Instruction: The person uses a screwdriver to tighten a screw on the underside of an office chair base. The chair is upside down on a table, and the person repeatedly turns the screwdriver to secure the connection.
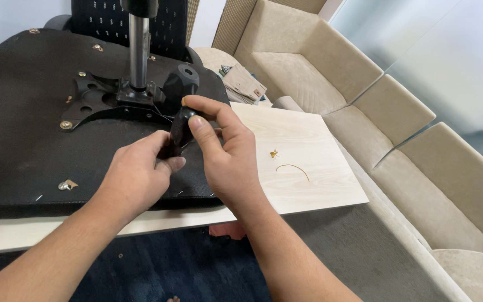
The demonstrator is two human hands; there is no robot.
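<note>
An upturned black office chair seat [23, 140] lies on a pale wooden table [303, 184], with its metal gas cylinder [139, 50] standing up from a black mounting plate [99, 100]. Both hands meet at a black lever handle [179, 131] beside the plate. My left hand [135, 179] grips the lever's lower end. My right hand [222, 151] pinches its upper end between thumb and forefinger. A black knob [181, 81] sits just above the lever.
A small brass piece [274, 152] and a thin yellow wire [293, 169] lie on the table right of my hands. A beige sofa [364, 100] runs along the right. A stack of papers [242, 84] sits behind the seat. Dark blue carpet [185, 268] lies below.
</note>
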